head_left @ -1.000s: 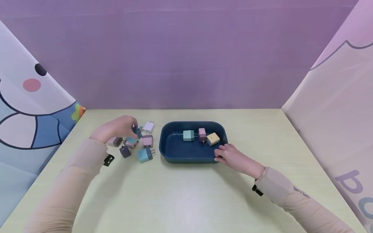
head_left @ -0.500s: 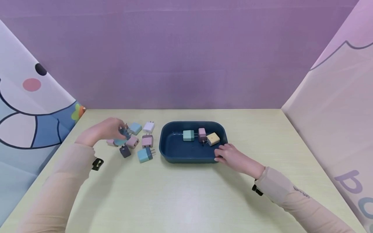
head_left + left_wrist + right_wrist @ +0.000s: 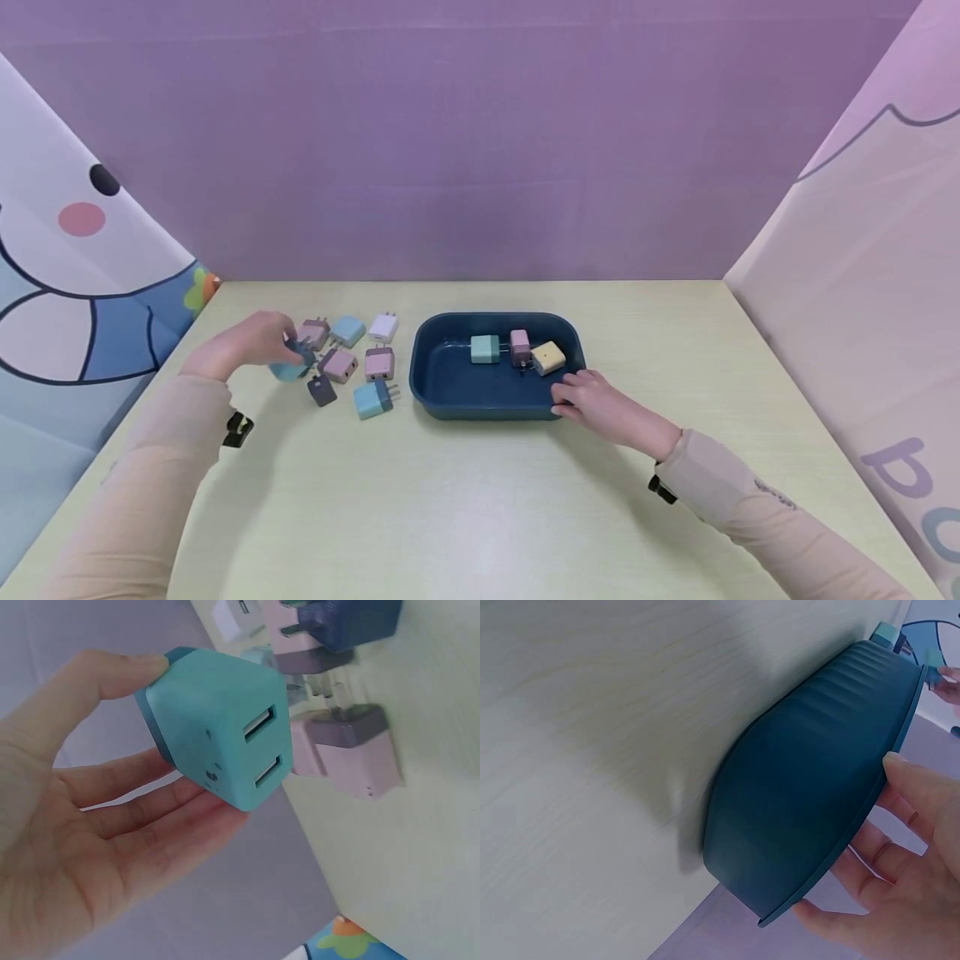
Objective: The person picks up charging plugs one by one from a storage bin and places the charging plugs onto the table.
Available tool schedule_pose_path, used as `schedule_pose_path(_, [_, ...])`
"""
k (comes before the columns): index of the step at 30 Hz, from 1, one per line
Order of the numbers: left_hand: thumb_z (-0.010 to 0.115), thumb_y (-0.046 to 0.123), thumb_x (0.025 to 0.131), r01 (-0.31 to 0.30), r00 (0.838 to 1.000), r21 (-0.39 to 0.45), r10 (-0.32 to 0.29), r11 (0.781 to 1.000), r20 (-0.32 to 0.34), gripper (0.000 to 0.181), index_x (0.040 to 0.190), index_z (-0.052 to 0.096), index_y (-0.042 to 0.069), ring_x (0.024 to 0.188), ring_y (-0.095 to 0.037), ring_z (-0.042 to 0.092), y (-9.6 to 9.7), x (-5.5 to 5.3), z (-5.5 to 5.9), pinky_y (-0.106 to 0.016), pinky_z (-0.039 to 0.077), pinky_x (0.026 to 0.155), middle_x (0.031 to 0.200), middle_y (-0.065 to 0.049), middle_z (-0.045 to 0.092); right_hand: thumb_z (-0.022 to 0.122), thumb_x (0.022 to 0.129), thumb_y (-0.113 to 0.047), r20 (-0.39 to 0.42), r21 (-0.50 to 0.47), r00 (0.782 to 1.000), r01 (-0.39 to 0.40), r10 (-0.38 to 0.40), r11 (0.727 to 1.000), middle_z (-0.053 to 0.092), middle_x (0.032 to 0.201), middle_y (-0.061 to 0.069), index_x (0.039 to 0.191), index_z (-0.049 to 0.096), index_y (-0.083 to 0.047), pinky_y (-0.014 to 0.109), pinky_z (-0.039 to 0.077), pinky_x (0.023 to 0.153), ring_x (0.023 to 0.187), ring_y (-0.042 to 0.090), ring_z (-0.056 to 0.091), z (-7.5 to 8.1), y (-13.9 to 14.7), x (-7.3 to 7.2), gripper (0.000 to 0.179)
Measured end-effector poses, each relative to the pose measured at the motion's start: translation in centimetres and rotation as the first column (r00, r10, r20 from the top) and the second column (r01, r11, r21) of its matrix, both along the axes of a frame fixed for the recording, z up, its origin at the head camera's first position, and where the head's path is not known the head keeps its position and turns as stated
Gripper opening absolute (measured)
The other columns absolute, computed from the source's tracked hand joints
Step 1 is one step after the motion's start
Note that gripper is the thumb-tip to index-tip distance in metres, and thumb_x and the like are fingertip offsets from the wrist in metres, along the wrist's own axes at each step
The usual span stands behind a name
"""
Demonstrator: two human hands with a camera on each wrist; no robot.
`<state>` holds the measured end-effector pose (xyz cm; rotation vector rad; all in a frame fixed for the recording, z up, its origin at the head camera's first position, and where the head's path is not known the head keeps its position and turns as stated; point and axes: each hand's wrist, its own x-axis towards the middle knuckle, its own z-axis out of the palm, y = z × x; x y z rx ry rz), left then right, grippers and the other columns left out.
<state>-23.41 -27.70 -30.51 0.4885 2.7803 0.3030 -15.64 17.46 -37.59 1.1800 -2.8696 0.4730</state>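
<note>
My left hand [image 3: 251, 340] pinches a light-blue USB wall charger [image 3: 217, 724] between thumb and fingers at the left side of the pile. Two USB ports face the left wrist camera, and a dark-blue band runs along its far end. At the tray's front right corner my right hand [image 3: 603, 404] grips the rim of the dark-blue tray [image 3: 802, 780], its thumb on the outside. Inside the tray lie a mint charger [image 3: 484, 349], a pink charger [image 3: 520, 347] and a yellow charger [image 3: 548, 357].
Left of the tray several loose chargers lie on the pale table [image 3: 480, 517], among them a white charger [image 3: 383, 327], a dark charger [image 3: 322, 390] and a light-blue charger [image 3: 372, 399] with its prongs toward the tray. A purple backdrop [image 3: 465, 150] stands behind the table.
My left hand has moved left with the light-blue charger, away from the pile's middle, uncovering pink and blue chargers beneath. The right hand and the tray have stayed put.
</note>
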Motion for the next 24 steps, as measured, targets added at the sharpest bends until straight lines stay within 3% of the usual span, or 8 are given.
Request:
schedule_pose_path(14, [0.065, 0.022, 0.074, -0.059, 0.994, -0.05, 0.063, 0.997, 0.084, 0.047, 0.096, 0.053, -0.018, 0.076, -0.028, 0.055, -2.2, -0.7, -2.0, -0.041, 0.047, 0.068, 0.089, -0.025, 0.056, 0.061, 0.083, -0.014, -0.024, 0.002, 1.0, -0.008, 0.008, 1.0, 0.035, 0.066, -0.008, 0.072, 0.046, -0.016, 0.027, 0.026, 0.065, 0.063, 0.011, 0.031, -0.1, 0.0, -0.1, 0.018])
schedule_pose_path(24, [0.065, 0.022, 0.073, -0.112, 0.981, -0.048, 0.118, 0.993, 0.156, 0.048, 0.095, 0.05, -0.017, 0.071, -0.024, 0.053, -3.0, -0.9, -3.4, -0.036, 0.047, 0.064, 0.083, -0.02, 0.055, 0.061, 0.083, -0.014, -0.014, 0.002, 1.0, -0.004, 0.004, 1.0, 0.035, 0.066, -0.008, 0.072, 0.046, -0.015, 0.027, 0.026, 0.066, 0.063, 0.011, 0.031, 0.0, -0.1, 0.1, 0.018])
